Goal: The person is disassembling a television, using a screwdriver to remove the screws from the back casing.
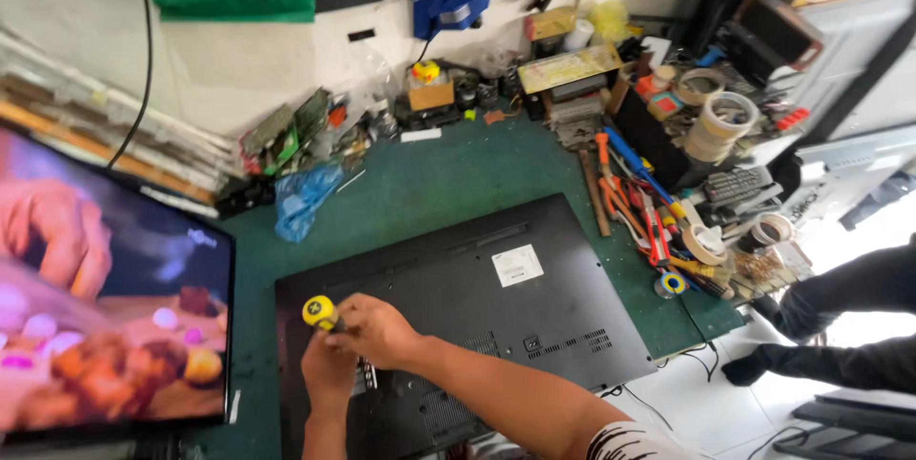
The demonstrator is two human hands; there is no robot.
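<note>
Yellow-capped screwdriver (pixel 321 312) is clamped in the right hand (pixel 380 328), left hand (pixel 327 371) curled beneath on the black television back (pixel 496 307).

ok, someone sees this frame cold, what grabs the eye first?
Likely the flat black television back lying face down on the green bench, with both hands at its left part: the right hand grips a screwdriver with a yellow-and-black handle, the left hand beside it. Next, the lit screen at far left and the heap of tools and tape rolls at right.
</note>
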